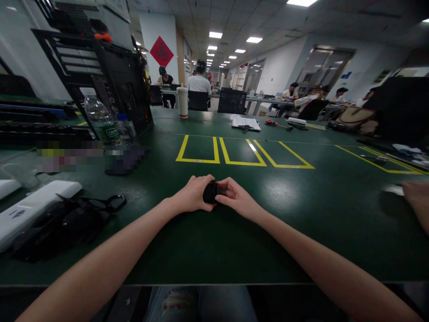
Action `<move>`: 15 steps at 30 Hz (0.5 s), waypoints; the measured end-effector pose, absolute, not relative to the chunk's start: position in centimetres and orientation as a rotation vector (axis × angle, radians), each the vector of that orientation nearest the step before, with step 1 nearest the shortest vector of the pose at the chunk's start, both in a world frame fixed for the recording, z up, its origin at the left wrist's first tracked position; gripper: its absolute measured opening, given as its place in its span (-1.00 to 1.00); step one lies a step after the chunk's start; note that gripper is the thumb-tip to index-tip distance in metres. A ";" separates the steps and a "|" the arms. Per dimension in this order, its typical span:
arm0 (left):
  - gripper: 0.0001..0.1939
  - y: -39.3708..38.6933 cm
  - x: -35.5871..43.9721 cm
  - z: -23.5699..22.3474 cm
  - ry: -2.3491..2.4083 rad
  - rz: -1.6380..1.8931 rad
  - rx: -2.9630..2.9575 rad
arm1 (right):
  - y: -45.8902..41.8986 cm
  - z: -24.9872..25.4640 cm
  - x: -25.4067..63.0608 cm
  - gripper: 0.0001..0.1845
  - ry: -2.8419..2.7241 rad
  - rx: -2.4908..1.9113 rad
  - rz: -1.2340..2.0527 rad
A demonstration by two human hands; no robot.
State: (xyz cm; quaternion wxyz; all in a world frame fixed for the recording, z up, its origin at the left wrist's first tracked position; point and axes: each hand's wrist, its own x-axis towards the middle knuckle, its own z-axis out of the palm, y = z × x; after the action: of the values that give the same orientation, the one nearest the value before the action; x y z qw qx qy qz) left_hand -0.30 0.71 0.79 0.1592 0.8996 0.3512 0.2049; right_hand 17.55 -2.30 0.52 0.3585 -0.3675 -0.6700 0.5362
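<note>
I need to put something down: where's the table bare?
Bare: between the hands and the tabletop's near edge, and inside the three central yellow outlines. The left is crowded: clear bottles, a white strip, black items.

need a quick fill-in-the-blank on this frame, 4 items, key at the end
1. The left hand grips a small object whose color is ____, with the right hand at its side.
2. The tape outlines beyond the hands are colored ____.
3. In the picture, the tall cup stands to the ____ of the clipboard.
4. The tabletop under the hands is dark ____.

Missing words: black; yellow; left; green.
</note>
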 end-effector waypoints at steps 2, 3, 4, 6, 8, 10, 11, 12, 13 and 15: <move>-0.50 0.7 -0.3 0.8 0.997 0.579 2.572 | -2.5 0.6 17.6 -0.64 -1.727 -0.924 1.393; -0.49 0.8 -0.3 0.8 0.998 0.582 2.569 | -2.6 0.6 17.6 -0.63 -1.728 -0.924 1.398; -0.48 0.8 -0.3 0.7 1.002 0.584 2.562 | -2.6 0.6 17.5 -0.65 -1.722 -0.919 1.395; -0.49 0.9 -0.2 0.7 1.012 0.580 2.548 | -2.5 0.4 17.4 -0.73 -1.708 -0.925 1.374; -0.50 0.9 -0.2 0.7 1.009 0.569 2.543 | -2.3 0.2 17.4 -0.78 -1.692 -0.947 1.345; -0.51 0.9 -0.3 0.7 1.009 0.564 2.543 | -2.1 0.1 17.3 -0.75 -1.680 -1.000 1.325; -0.50 0.9 -0.3 0.7 1.006 0.564 2.545 | -2.0 0.1 17.4 -0.72 -1.679 -1.033 1.323; -0.50 0.9 -0.3 0.7 1.000 0.566 2.550 | -2.0 0.2 17.4 -0.71 -1.683 -1.058 1.329; -0.49 0.9 -0.3 0.7 0.992 0.569 2.555 | -2.0 0.2 17.5 -0.70 -1.692 -1.065 1.341; -0.48 0.9 -0.3 0.7 0.985 0.579 2.567 | -2.1 0.4 17.6 -0.71 -1.723 -1.017 1.377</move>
State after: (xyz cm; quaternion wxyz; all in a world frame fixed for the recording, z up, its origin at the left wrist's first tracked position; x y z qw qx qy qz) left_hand -0.27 0.91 0.69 0.1650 0.9010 0.3458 0.2032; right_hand 17.63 -2.06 0.36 0.3488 -0.3924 -0.6648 0.5314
